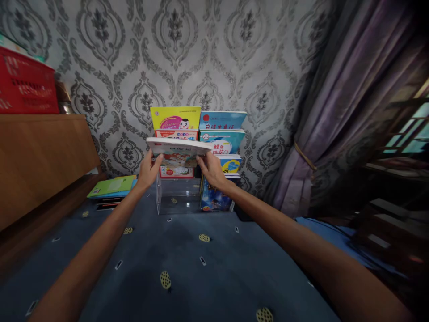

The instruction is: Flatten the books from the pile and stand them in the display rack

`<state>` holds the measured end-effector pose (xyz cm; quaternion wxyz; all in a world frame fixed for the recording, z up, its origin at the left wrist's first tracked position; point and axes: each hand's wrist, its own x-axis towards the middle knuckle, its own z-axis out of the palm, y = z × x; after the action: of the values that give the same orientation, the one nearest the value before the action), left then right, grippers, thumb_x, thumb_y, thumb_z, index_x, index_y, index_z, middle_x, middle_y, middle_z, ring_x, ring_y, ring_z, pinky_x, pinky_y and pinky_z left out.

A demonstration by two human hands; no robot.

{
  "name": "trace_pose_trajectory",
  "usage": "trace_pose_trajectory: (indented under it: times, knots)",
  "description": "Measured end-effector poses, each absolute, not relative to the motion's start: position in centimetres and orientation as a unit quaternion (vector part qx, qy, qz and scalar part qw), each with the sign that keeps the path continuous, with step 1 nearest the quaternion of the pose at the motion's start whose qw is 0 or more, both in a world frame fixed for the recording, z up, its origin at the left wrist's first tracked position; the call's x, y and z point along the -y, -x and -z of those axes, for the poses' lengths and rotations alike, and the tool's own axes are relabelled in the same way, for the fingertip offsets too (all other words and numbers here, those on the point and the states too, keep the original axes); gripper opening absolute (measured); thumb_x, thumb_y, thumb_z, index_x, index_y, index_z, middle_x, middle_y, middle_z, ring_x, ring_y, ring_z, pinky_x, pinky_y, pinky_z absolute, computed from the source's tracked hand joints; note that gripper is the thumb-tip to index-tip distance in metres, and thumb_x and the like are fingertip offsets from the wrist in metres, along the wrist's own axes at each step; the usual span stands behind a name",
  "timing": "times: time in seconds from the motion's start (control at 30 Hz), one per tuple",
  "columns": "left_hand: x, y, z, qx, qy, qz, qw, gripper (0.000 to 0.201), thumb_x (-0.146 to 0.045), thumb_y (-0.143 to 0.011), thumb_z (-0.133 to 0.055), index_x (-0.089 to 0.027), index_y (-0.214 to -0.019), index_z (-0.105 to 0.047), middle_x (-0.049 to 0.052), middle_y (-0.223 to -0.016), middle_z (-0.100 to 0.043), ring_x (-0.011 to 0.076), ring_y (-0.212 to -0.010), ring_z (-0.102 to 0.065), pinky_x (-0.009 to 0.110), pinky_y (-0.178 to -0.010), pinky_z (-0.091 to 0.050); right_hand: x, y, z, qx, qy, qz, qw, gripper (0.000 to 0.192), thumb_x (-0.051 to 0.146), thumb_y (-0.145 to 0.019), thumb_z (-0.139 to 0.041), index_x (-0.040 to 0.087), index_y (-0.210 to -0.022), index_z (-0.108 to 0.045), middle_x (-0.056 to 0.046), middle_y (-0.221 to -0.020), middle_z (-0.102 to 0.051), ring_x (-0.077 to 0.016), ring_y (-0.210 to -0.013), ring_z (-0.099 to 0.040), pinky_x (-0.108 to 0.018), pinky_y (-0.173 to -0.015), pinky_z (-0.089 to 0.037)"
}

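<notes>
Two hands held one thin book in the air in front of a clear plastic rack. The left hand was clamped on the book's left side and the right hand on its right side; each thumb pressed the front cover, and the other fingers were mostly hidden behind. The cover faced the person, its title at the top and the right way up. The top edge ran left to right, dipping slightly to the right, and leaned toward the person, with the white page edges showing. The long axis looked to run from top to bottom, strongly foreshortened.

The rack had two columns. On the right stood four visible covers: a light blue book, a teal book, a yellow-and-blue book and a dark blue book. On the left stood one yellow book; red-edged covers showed above and below the held one, and whether these were one or two could not be told.

One pile of books, green on top, lay on the blue cloth left of the rack; its exact count was unclear. One red basket sat on a wooden cabinet.
</notes>
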<state>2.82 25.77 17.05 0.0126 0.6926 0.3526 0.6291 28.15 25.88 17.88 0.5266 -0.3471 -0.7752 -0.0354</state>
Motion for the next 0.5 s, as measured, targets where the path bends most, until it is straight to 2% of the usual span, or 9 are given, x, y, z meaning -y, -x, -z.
trace_pose_trajectory:
  times: [0.2, 0.37, 0.5]
  knots:
    - [-25.9, -2.4, -16.4, -0.37, -0.685, -0.627, 0.003, 0.037, -0.054, -0.097, -0.045, -0.02, -0.102, -0.059, 0.006, -0.093, -0.07, 0.0208, -0.084, -0.066, 0.032, -0.075, -0.052, -26.3, -27.8, -18.9, 0.789, 0.358, 0.043, 0.497, 0.018, 0.039, -0.096, -0.043, 0.023, -0.098, -0.05, -0.007, -0.084, -0.064, -0.0257, -0.078, -0.058, -0.037, -0.074, -0.046]
    - [-26.1, -2.4, -16.5, -0.398, -0.673, -0.623, 0.0, 0.033, -0.051, -0.097, -0.046, -0.02, -0.095, -0.057, 0.004, -0.085, -0.068, 0.0188, -0.075, -0.063, 0.03, -0.071, -0.05, -26.8, -27.9, -19.4, 0.8, 0.356, 0.039, 0.48, 0.017, 0.035, -0.095, -0.043, 0.022, -0.102, -0.051, -0.007, -0.084, -0.067, -0.0248, -0.076, -0.059, -0.036, -0.073, -0.046]
    - [-26.3, -2.7, -17.0, -0.415, -0.677, -0.608, -0.018, 0.03, -0.048, -0.097, -0.047, -0.021, -0.089, -0.055, 0.003, -0.081, -0.065, 0.0197, -0.076, -0.063, 0.031, -0.073, -0.05, -27.0, -28.4, -19.1, 0.801, 0.356, 0.007, 0.482, 0.022, 0.036, -0.095, -0.042, 0.021, -0.108, -0.051, -0.008, -0.088, -0.069, -0.0259, -0.078, -0.063, -0.037, -0.073, -0.048]
